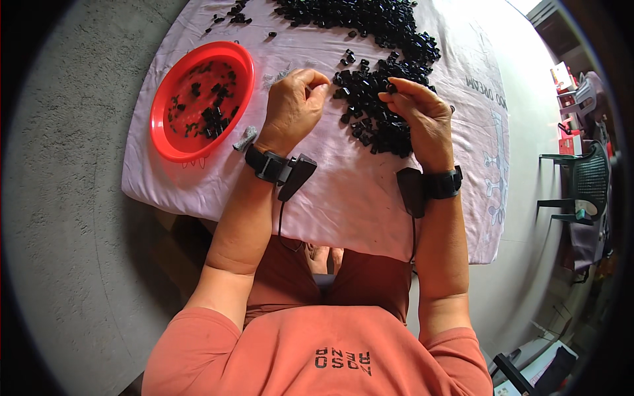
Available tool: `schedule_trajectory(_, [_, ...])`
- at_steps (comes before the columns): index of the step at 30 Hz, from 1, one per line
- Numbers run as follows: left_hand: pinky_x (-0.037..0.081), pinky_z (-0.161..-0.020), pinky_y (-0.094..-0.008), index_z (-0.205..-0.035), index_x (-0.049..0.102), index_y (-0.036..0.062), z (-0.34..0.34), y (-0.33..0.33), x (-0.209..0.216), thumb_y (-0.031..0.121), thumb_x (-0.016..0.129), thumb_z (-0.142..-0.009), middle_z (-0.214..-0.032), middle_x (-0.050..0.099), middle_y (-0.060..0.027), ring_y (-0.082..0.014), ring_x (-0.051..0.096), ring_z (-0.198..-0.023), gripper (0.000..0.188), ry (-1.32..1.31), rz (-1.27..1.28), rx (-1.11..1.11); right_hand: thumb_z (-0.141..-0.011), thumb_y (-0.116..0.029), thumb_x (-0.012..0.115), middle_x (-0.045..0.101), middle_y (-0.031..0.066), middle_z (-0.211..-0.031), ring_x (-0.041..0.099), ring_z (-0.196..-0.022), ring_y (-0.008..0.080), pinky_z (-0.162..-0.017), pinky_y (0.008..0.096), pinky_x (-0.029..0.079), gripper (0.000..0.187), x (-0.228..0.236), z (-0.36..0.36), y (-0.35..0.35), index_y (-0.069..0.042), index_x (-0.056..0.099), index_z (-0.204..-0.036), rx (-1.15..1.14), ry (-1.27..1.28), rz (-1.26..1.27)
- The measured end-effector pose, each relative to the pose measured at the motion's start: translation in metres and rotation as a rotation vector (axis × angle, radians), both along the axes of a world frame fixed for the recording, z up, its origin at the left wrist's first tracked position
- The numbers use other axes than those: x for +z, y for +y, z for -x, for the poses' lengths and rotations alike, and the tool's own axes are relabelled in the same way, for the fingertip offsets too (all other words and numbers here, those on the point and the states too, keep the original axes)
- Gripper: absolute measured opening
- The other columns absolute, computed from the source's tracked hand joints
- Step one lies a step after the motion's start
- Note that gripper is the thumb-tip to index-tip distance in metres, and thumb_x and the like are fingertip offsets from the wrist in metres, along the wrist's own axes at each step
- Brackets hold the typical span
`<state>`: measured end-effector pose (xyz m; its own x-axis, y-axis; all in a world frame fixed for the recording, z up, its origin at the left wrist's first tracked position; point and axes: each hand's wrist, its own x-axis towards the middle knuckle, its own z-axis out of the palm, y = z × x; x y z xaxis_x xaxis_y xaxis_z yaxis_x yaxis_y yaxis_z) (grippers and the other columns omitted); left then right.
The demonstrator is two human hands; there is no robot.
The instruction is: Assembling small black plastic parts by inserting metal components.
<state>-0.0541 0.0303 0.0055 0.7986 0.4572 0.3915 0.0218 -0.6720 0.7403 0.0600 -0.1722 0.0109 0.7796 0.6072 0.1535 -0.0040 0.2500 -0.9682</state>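
Near the upper centre right of the frame, the right hand (pixel 426 115) pinches one small glossy black piece (pixel 391 88) between thumb and fingertips; the piece is too small and too covered to tell which way it points or where its long axis runs. The left hand (pixel 294 109), at upper centre, has thumb and forefinger drawn close together; whether anything sits between them, I cannot tell. Between and above the hands spreads a heap of loose glossy black pieces (pixel 380 129), too many to count, turned at mixed angles. One round, shallow red plastic basin (pixel 156 129) stands at upper left, its outline appearing oval with the longer axis leaning up to the right; a clump and scattered black pieces lie inside. One crumpled grey scrap (pixel 245 138) lies just beside it, slanting up to the right. Dark printed lettering marks both the pale pink cloth (pixel 343 204) at right and the coral-coloured T-shirt (pixel 284 350) at lower centre.
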Motion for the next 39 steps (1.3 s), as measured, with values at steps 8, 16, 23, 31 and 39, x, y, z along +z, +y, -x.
schedule_trajectory(8, [0.051,-0.066,-0.026,-0.096,0.07,0.0021,0.004,0.003,0.003,0.003,0.065,-0.087,-0.083,0.07,-0.0061,-0.0101,0.063,-0.072,0.011,0.044,-0.01,-0.072,-0.092,-0.003,0.065,0.071,0.0079,-0.102,0.071,-0.089,0.0147,-0.075,0.023,0.056,0.024,0.001,0.001,0.0,0.001,0.068,-0.115,-0.001,0.0,0.028])
schedule_trajectory(16, [0.045,-0.065,-0.0232,-0.093,0.072,0.0032,0.01,-0.01,0.018,-0.004,0.065,-0.079,-0.085,0.063,-0.0016,-0.0086,0.056,-0.072,0.018,0.202,0.136,-0.485,-0.091,-0.006,0.068,0.073,0.0031,-0.091,0.068,-0.079,0.0079,-0.067,0.02,0.052,0.02,-0.002,0.0,-0.002,-0.003,0.071,-0.11,-0.03,-0.067,0.119])
schedule_trajectory(23, [0.043,-0.061,-0.0248,-0.095,0.073,0.0044,0.004,-0.018,0.009,-0.006,0.064,-0.072,-0.08,0.06,-0.0021,-0.0106,0.05,-0.065,0.026,0.131,0.054,-0.532,-0.091,-0.006,0.068,0.073,0.0028,-0.091,0.069,-0.079,0.0085,-0.067,0.0207,0.053,0.018,-0.006,0.0,0.001,-0.003,0.07,-0.109,-0.067,-0.127,0.134])
schedule_trajectory(31, [0.049,-0.066,-0.0254,-0.09,0.069,0.0013,0.005,-0.02,0.015,-0.004,0.067,-0.075,-0.078,0.061,-0.0053,-0.012,0.061,-0.073,0.016,0.172,0.041,-0.5,-0.092,-0.006,0.067,0.072,0.0056,-0.097,0.07,-0.081,0.011,-0.067,0.0207,0.054,0.016,0.003,0.003,0.0,-0.001,0.069,-0.107,-0.07,-0.042,0.084])
schedule_trajectory(39, [0.052,-0.063,-0.0225,-0.092,0.069,-0.0008,0.001,-0.023,0.014,0.003,0.07,-0.087,-0.08,0.069,-0.0027,-0.0066,0.063,-0.072,0.006,0.015,0.57,-0.437,-0.09,-0.007,0.07,0.072,0.0053,-0.094,0.069,-0.078,0.0108,-0.068,0.0208,0.053,0.016,0.009,0.006,-0.002,-0.002,0.069,-0.105,0.09,-0.049,0.181])
